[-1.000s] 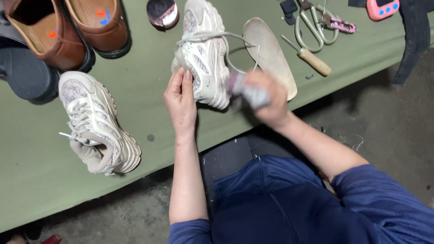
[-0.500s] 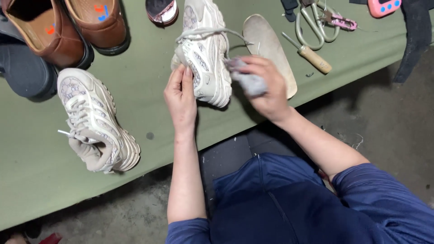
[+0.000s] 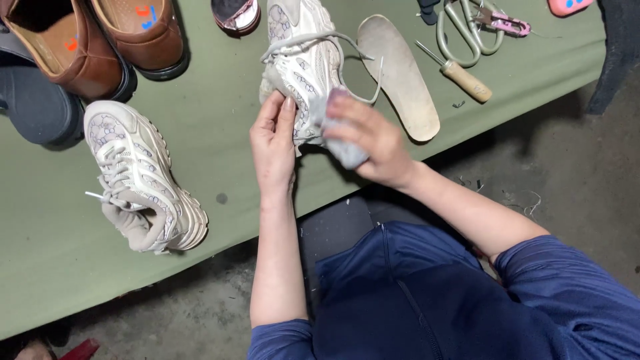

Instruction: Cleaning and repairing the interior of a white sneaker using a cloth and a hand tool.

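Observation:
A white lace-up sneaker (image 3: pixel 300 63) lies on the green table (image 3: pixel 220 153) with its heel toward me. My left hand (image 3: pixel 272 143) presses flat against the heel's left side, steadying it. My right hand (image 3: pixel 370 137) is closed on a small grey cloth (image 3: pixel 341 147) held against the heel's right side. The matching sneaker (image 3: pixel 140 180) lies at the left, laces loose. A grey insole (image 3: pixel 399 73) rests just right of the held shoe.
Two brown leather shoes (image 3: pixel 100 40) and a dark shoe (image 3: pixel 33 107) sit at the back left. A small round tin (image 3: pixel 237 13), scissors (image 3: pixel 467 30), a wooden-handled awl (image 3: pixel 463 77) and a pink object (image 3: pixel 570 5) lie along the far edge. The concrete floor (image 3: pixel 567 167) is at right.
My right hand with the cloth has moved left, from the shoe's right side onto its heel. My left hand stays on the heel.

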